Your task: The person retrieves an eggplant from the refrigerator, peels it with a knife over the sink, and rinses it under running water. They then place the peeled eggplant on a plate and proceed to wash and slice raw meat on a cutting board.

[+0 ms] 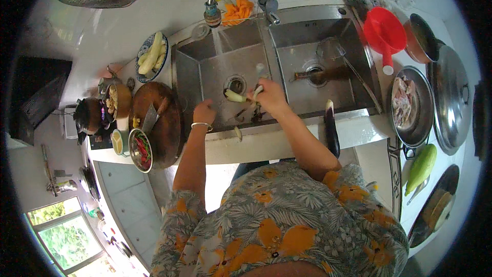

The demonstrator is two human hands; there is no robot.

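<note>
My right hand (271,96) is over the left sink basin (215,67), its fingers closed around a pale vegetable piece (258,91). A pale, dark-tipped vegetable piece (235,95) sits beside those fingers, near the drain (235,83). Whether the hand also grips it, I cannot tell. Dark peelings (256,116) lie below. My left hand (204,112), a bangle at its wrist, has curled fingers by the basin's front left; its inner side is hidden. Water runs from the faucet (212,15). On the front ledge rests a dark eggplant (331,130) with a pale end.
Left are a round chopping board (169,138) with a cleaver (150,118), a bowl of red and green peppers (141,150) and a plate of peeled vegetables (153,55). A skimmer (359,75) crosses the right basin. Right stand a red ladle (384,29) and a pan of meat (413,123).
</note>
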